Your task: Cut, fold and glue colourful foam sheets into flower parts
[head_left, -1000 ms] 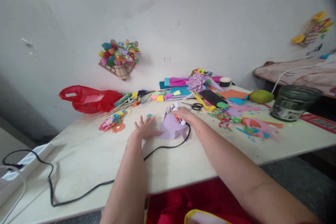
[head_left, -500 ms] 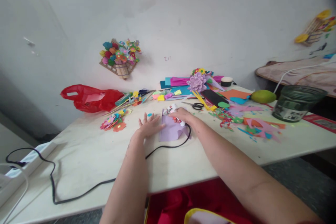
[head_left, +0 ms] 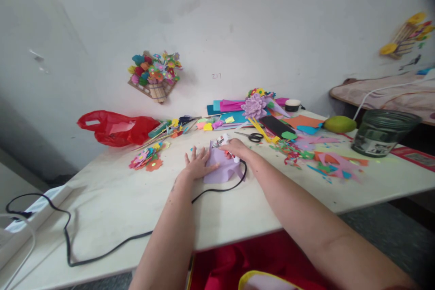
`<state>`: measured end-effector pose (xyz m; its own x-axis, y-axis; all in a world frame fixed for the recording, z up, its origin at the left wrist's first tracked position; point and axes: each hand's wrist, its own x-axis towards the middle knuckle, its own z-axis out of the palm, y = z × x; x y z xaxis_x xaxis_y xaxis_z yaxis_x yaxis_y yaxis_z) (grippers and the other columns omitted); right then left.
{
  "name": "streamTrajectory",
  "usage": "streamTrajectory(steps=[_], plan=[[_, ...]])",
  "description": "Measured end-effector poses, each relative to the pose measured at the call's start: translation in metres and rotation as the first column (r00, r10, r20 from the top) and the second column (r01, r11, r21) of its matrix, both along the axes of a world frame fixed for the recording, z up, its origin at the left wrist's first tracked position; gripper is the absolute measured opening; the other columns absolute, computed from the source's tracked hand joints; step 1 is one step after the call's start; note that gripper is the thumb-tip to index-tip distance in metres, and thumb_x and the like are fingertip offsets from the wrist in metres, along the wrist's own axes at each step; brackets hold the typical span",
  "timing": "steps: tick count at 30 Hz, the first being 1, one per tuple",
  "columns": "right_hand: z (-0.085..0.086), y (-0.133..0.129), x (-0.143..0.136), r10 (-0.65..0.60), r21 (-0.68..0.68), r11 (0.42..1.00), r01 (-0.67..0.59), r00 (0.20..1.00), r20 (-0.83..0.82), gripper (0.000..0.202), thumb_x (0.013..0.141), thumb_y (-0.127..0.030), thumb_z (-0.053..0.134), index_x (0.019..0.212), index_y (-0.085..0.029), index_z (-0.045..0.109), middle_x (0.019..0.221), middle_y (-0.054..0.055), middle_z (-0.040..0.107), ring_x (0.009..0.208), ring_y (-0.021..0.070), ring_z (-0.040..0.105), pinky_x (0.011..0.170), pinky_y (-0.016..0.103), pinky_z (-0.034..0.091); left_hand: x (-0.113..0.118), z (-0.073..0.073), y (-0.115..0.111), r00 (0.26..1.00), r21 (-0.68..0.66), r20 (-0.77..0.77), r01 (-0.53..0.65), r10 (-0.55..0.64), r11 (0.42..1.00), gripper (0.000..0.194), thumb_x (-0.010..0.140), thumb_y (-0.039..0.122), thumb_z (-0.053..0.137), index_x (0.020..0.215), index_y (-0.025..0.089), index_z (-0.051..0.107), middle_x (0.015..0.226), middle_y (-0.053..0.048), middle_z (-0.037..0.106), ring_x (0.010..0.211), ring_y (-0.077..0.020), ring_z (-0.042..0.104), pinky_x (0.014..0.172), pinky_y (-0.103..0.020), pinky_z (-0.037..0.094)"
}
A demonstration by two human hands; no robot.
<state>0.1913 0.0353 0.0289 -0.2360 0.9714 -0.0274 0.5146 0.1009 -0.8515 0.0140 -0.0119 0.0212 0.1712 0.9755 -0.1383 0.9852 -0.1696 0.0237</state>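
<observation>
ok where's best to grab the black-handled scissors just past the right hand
Probably by the black handle loops, coming from the right and above. The scissors lie flat, with the loops at the right end and the blades pointing left, beyond the right hand, so fingers coming that way should avoid the tips.

Two hands (head_left: 197, 164), one corded tool (head_left: 221, 141) and one glass jar (head_left: 378, 138) are counted; also one red bag (head_left: 125, 130), one green fruit (head_left: 340, 124) and two wall decorations (head_left: 157, 92) can be seen.
</observation>
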Motion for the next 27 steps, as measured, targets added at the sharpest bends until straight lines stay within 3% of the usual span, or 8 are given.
streamTrajectory(steps=[13, 17, 21, 27], plan=[[-0.0082, 0.008, -0.0006, -0.007, -0.008, 1.0, 0.007, 1.0, 0.011, 0.027, 0.069, -0.035, 0.056, 0.061, -0.01, 0.061, 0.055, 0.007, 0.063, 0.046, 0.0111, 0.056, 0.044, 0.019, 0.039, 0.0061, -0.0021, 0.0024, 1.0, 0.056, -0.03, 0.003, -0.002, 0.998, 0.078, 0.073, 0.07, 0.014, 0.138, 0.027, 0.017, 0.146, 0.002, 0.003, 0.128, -0.0303, -0.019, 0.097, -0.061, -0.009], [-0.0082, 0.0086, 0.0, -0.004, -0.014, 1.0, 0.004, 1.0, 0.0, 0.028, 0.069, -0.037, 0.056, 0.063, -0.01, 0.062, 0.058, 0.007, 0.064, 0.048, 0.0114, 0.058, 0.046, 0.018, 0.041, 0.0049, 0.0018, -0.0007, 1.0, 0.133, 0.02, -0.025, 0.022, 0.991, 0.068, 0.078, 0.064, 0.011, 0.138, 0.031, 0.013, 0.146, 0.005, 0.008, 0.13, -0.0284, -0.015, 0.097, -0.061, -0.007], [-0.0063, 0.0064, -0.0002, 0.016, -0.017, 1.0, -0.016, 1.0, -0.001, 0.029, 0.069, -0.038, 0.054, 0.064, -0.01, 0.062, 0.061, 0.007, 0.065, 0.049, 0.0122, 0.059, 0.047, 0.019, 0.042, 0.004, 0.0042, 0.0, 1.0, 0.156, -0.011, 0.018, -0.016, 0.988, 0.053, 0.084, 0.055, 0.012, 0.134, 0.04, 0.021, 0.145, 0.008, 0.014, 0.132, -0.0276, -0.009, 0.097, -0.062, -0.003], [-0.0016, -0.0011, -0.0013, 0.048, -0.034, 0.998, -0.049, 0.999, -0.018, 0.027, 0.069, -0.036, 0.054, 0.07, -0.01, 0.062, 0.058, 0.007, 0.064, 0.045, 0.0139, 0.058, 0.045, 0.021, 0.042, 0.0045, 0.0001, 0.003, 0.999, 0.2, -0.006, 0.038, -0.037, 0.979, 0.052, 0.086, 0.052, 0.013, 0.135, 0.038, 0.021, 0.146, 0.004, 0.01, 0.133, -0.0249, -0.003, 0.098, -0.061, -0.004]])
